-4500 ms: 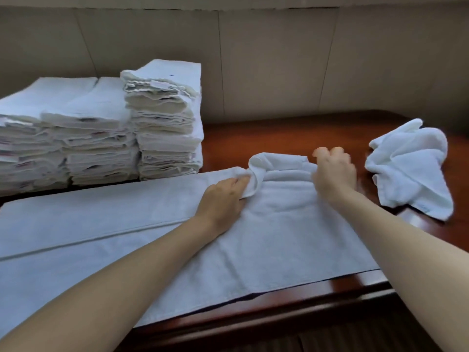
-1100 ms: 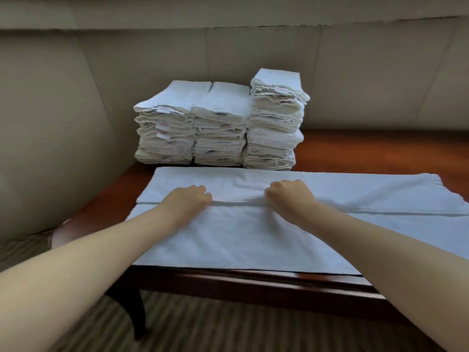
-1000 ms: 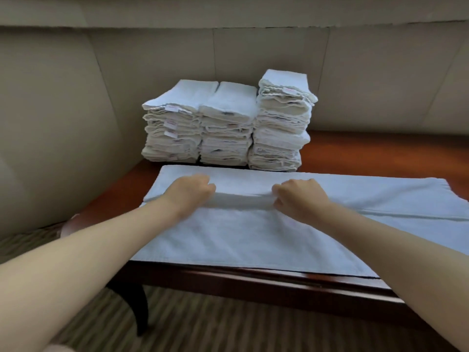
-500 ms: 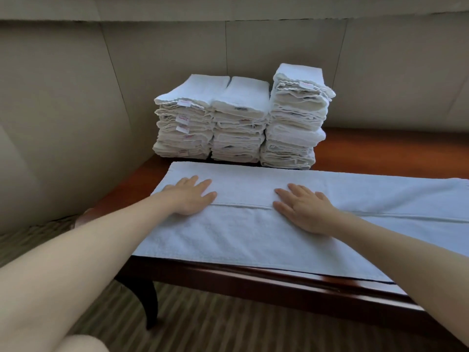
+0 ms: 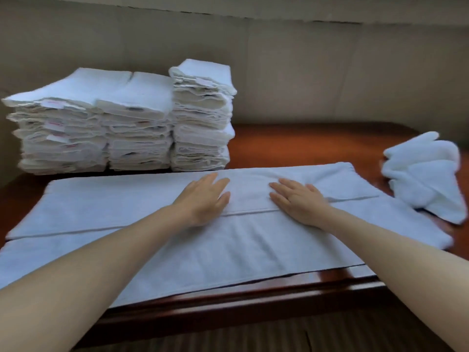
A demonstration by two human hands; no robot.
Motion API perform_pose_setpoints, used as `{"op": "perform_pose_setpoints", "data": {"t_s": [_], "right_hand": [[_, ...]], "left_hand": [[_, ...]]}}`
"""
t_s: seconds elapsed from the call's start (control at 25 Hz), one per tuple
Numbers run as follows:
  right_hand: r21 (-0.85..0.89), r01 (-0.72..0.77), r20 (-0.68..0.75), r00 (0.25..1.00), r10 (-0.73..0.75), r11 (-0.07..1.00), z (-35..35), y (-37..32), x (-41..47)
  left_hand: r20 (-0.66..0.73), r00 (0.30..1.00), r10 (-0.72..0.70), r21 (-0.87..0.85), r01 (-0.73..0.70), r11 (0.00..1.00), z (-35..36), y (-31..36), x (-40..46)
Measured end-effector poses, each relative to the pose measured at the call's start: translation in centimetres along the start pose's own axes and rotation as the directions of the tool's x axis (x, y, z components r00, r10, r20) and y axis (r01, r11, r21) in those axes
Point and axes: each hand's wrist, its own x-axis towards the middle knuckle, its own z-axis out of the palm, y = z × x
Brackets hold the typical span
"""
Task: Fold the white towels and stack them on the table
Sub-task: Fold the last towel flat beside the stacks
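A long white towel point(image 5: 228, 250) lies spread across the dark wooden table point(image 5: 304, 146), its far half folded toward me so that an edge runs along its middle. My left hand point(image 5: 205, 199) and my right hand point(image 5: 297, 201) both lie flat on the folded layer near that edge, fingers straight, a hand's width apart. Three stacks of folded white towels point(image 5: 127, 123) stand at the back left against the wall. A crumpled white towel point(image 5: 426, 174) lies at the table's right end.
Beige padded wall panels close off the back and left sides. The table's front edge point(image 5: 228, 308) is close to me, with striped carpet below it. Bare wood shows between the stacks and the crumpled towel.
Both hands went from pinching the fold's edge to lying flat and have slid rightward along the towel. The view swung right, bringing the crumpled towel back into sight.
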Motion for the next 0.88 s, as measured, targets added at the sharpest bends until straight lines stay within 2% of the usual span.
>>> {"op": "perform_pose_setpoints", "data": {"t_s": [0.08,0.16,0.24,0.32,0.36,0.52,0.68,0.8,0.84,0.88], "right_hand": [[-0.002,-0.154,-0.016,0.988,0.154,0.988,-0.5,5.6,-0.8],[-0.015,-0.323,-0.080,0.944,0.321,0.946,-0.9,10.3,-2.1],[0.036,-0.489,-0.132,0.862,0.489,0.872,-1.3,13.1,-3.1],[0.094,-0.570,-0.181,0.796,0.577,0.816,-1.5,14.0,-3.3],[0.086,-0.583,-0.220,0.780,0.586,0.808,-1.5,13.9,-3.1],[0.140,-0.556,-0.341,0.750,0.567,0.819,-1.7,14.0,-2.3],[0.180,-0.516,-0.493,0.690,0.531,0.838,-1.7,16.2,-2.0],[0.295,-0.585,-0.475,0.596,0.647,0.755,-1.8,18.8,-3.3],[0.269,-0.613,-0.478,0.585,0.655,0.743,-1.5,19.1,-3.8],[0.182,-0.619,-0.504,0.608,0.613,0.764,-1.4,18.5,-4.0]], "left_hand": [[0.060,0.993,0.103,0.021,-0.104,0.994,1.0,2.3,1.3],[0.027,0.990,0.140,0.057,-0.141,0.988,1.8,4.0,2.8],[-0.095,0.993,0.072,-0.002,-0.073,0.997,2.3,5.3,4.6],[-0.173,0.985,0.028,-0.084,-0.043,0.996,3.0,6.3,5.6],[-0.145,0.989,0.025,-0.091,-0.039,0.995,3.4,6.5,5.9],[0.112,0.993,0.048,0.034,-0.052,0.998,3.7,7.0,6.7],[0.123,0.991,0.057,0.062,-0.065,0.996,3.8,6.8,6.9],[0.112,0.992,0.053,0.077,-0.062,0.995,4.0,6.8,6.7],[0.091,0.994,0.056,0.068,-0.063,0.996,3.9,6.9,6.6],[0.064,0.996,0.060,0.062,-0.064,0.996,3.8,7.0,6.5]]}}
